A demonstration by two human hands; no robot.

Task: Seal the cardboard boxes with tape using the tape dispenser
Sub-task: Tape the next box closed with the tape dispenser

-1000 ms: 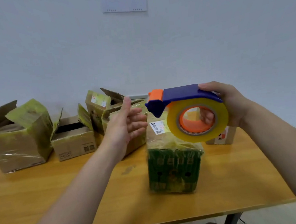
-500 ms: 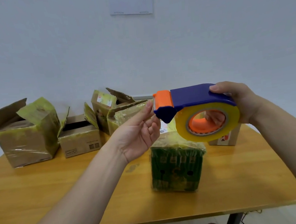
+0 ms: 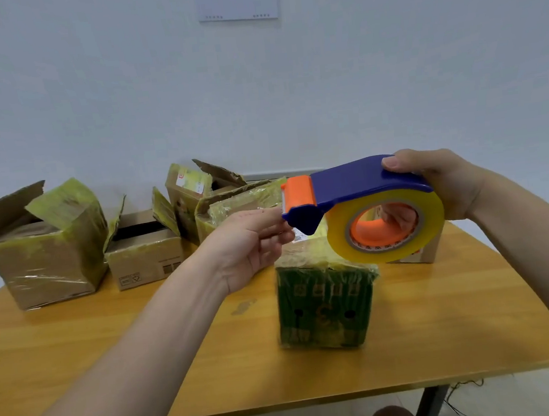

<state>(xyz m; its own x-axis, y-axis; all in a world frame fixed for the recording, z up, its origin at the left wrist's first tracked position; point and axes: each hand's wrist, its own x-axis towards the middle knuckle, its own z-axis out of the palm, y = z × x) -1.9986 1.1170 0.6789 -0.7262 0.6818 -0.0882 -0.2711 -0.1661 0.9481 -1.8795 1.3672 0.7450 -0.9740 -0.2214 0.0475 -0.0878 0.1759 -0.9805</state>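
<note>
Right hand (image 3: 446, 183) has the tape dispenser (image 3: 348, 183) up in the air over the middle of the table (image 3: 77, 347). The thumb lies flat on top of the blue cover and the other fingers (image 3: 398, 218) are curled through the orange core of the yellow tape roll (image 3: 432, 225), so it's a proper full grip.

Left hand (image 3: 249, 241) is palm-up right at the orange cutter end (image 3: 299, 195). Its fingers are mostly stretched out with a slight bend, and the tips touch the nose of the dispenser just under the blade. Honestly can't tell if it's got the tape end pinched or is only touching.

The green-printed box (image 3: 324, 307) sits mid-table straight under the roll, its top wrapped in yellowish tape. A big open box (image 3: 40, 249) is at the back left corner, a small open box (image 3: 145, 252) just beside it, and more flapped-open ones (image 3: 197, 195) stand along the back edge. Another box (image 3: 430, 252) peeks out behind the roll near the right edge.
</note>
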